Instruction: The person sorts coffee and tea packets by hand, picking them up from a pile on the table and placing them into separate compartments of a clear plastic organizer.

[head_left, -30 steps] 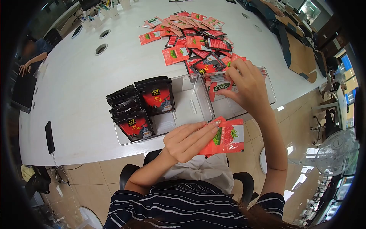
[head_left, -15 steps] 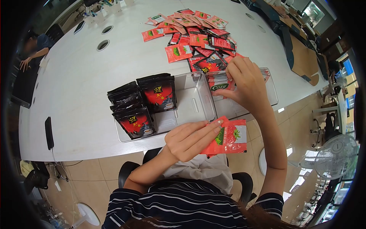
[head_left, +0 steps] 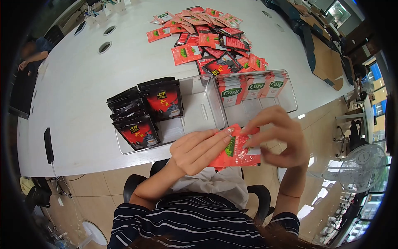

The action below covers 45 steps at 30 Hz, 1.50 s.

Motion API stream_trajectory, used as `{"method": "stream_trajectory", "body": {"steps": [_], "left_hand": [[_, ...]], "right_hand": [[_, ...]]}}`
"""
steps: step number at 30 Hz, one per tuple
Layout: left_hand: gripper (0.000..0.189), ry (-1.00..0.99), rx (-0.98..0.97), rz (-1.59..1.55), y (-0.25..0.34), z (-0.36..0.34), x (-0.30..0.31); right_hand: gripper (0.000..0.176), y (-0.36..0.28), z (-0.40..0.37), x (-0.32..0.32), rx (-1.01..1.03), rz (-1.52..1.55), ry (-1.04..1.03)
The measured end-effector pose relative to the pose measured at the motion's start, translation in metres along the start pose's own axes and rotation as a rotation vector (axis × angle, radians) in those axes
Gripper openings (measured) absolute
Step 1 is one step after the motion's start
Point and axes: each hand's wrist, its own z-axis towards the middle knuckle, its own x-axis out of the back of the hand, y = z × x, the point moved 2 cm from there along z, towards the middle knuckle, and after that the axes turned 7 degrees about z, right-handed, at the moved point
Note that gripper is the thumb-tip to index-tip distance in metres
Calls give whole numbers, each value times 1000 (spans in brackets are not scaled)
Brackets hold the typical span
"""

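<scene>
My left hand (head_left: pixel 199 151) holds red strawberry sachets (head_left: pixel 242 151) in front of the bins, fingers lying over their left part. My right hand (head_left: pixel 284 137), somewhat blurred, is over the right end of these sachets with its fingers apart and curved; nothing shows held in it. Beyond it, the right clear bin (head_left: pixel 295 93) has pink Cozy sachets (head_left: pixel 256 87) standing in a row at its back. Black G7 coffee sachets (head_left: pixel 163 99) stand in the left part of the left clear bin (head_left: pixel 221 112), whose right part shows its bare bottom.
A loose pile of red and black sachets (head_left: pixel 215 39) lies behind the bins. An open cardboard box (head_left: pixel 327 62) is at the right edge, a black device (head_left: pixel 48 145) at the left. A co-worker's arm (head_left: pixel 35 58) shows at the far left; a fan (head_left: pixel 362 168) stands right.
My right hand has come back from the right bin toward the sachets in my left hand, uncovering the Cozy row. The view has shifted slightly.
</scene>
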Motion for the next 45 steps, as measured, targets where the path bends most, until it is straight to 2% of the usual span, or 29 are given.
{"method": "stream_trajectory", "body": {"steps": [3,6,10,11,15,19,45], "left_hand": [[31,-7,-1,4,0,-1,0],[31,15,18,5,0,-2,-2],[30,-5,13,32,2,-1,-1],[30,-2,4,33,2,0,-2],[30,-10,-13,37,2,0,-2],[31,-8,-17,27,1,0,-2],[30,-15,-17,1,0,-3,-3]], "right_hand": [[26,-5,1,-10,104,-85,25],[25,1,-1,7,91,-55,128],[21,4,-9,23,103,-88,372],[18,5,-11,28,87,-182,417],[14,23,-13,41,-84,-532,379],[11,53,-4,25,-67,-735,208],[9,56,1,13,-115,-681,162]]}}
